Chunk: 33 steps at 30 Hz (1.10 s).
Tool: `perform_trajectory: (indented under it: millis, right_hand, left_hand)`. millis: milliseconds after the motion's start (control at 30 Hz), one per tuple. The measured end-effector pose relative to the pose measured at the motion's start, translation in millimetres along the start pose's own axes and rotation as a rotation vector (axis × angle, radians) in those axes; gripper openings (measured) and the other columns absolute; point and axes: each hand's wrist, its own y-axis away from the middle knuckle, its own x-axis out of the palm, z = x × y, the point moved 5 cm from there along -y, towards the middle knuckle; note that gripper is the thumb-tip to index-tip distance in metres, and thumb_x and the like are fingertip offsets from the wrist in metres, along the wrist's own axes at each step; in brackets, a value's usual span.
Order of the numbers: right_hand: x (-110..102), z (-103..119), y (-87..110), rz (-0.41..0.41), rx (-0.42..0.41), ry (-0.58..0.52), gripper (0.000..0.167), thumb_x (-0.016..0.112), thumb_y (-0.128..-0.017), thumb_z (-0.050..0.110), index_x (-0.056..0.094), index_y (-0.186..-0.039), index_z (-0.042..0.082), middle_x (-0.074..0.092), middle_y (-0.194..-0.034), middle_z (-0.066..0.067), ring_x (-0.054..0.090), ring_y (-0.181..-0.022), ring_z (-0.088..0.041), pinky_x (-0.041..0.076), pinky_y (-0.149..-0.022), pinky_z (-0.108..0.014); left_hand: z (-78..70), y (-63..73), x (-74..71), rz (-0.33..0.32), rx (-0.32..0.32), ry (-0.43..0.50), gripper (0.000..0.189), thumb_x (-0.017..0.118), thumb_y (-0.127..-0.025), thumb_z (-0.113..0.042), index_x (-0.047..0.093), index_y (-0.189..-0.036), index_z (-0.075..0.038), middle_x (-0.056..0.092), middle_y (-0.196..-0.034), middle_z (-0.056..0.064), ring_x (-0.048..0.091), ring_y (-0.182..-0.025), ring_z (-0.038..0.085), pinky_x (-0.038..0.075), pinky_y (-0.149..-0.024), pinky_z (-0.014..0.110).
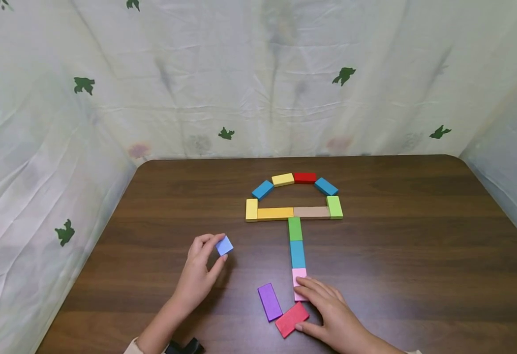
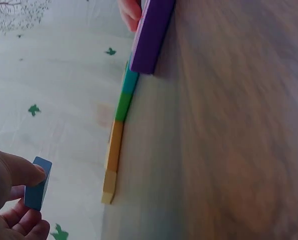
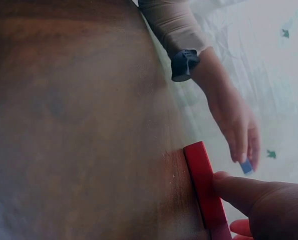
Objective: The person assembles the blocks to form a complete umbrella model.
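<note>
My left hand [image 1: 198, 273] pinches a small blue block [image 1: 225, 246] between thumb and fingers, left of the column of blocks. The left wrist view shows this blue block [image 2: 37, 183] from its side. My right hand [image 1: 335, 312] has its fingertips on the pink block [image 1: 299, 275] at the column's near end. Its thumb touches the edge of a red block [image 1: 291, 319], which lies slanted just below the pink one. Beside that red block, a purple block [image 1: 269, 302] lies tilted, close to its corner.
Above the pink block run a teal block [image 1: 297, 254] and a green block [image 1: 295, 229]. They meet a row with an orange block [image 1: 275, 214] and a tan block [image 1: 311, 212]. An arch of several blocks, including a red one [image 1: 304, 178], curves behind on the wooden table [image 1: 395, 255].
</note>
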Motion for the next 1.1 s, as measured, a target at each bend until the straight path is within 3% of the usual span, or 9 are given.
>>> perform_trajectory:
  millis: [500,767,933,1100]
  right_hand:
    - [0,0,-1.5,0.017,0.018,-0.006,0.060,0.070,-0.073,0.045,0.056,-0.121,0.012,0.044,-0.133,0.002,0.037,-0.123,-0.019,0.029,-0.092,-0.042]
    - [1,-1,-1.8,0.085,0.079,-0.035,0.062,0.065,-0.075,0.050,0.055,-0.123,0.012,0.042,-0.134,0.004,0.035,-0.124,-0.020,0.029,-0.093,-0.049]
    - [1,-2,-1.6,0.090,0.085,-0.030,0.062,0.064,-0.076,0.051,0.055,-0.123,0.012,0.042,-0.135,0.003,0.035,-0.123,-0.021,0.029,-0.093,-0.049]
    - [1,-1,-1.6,0.097,0.095,-0.035,0.062,0.065,-0.076,0.050,0.054,-0.123,0.012,0.041,-0.135,0.004,0.035,-0.124,-0.020,0.029,-0.093,-0.049]
  left_hand:
    - [-24.2,-5.7,22.3,0.151,0.095,0.087,0.043,0.069,-0.076,0.002,0.057,-0.116,-0.005,0.045,-0.108,0.005,0.043,-0.100,0.017,0.044,-0.079,0.033]
    - [-22.4,0.2,40.0,0.267,0.093,0.117,0.040,0.068,-0.078,-0.002,0.058,-0.117,-0.004,0.046,-0.108,0.000,0.043,-0.099,0.012,0.043,-0.080,0.028]
    - [-20.9,2.1,46.2,0.306,0.115,0.124,0.039,0.068,-0.079,-0.003,0.058,-0.117,-0.004,0.048,-0.108,0.000,0.046,-0.098,0.012,0.044,-0.079,0.029]
    - [-16.3,4.8,52.1,0.370,0.074,0.118,0.039,0.067,-0.081,-0.006,0.058,-0.118,-0.006,0.047,-0.109,-0.001,0.046,-0.098,0.011,0.044,-0.080,0.028]
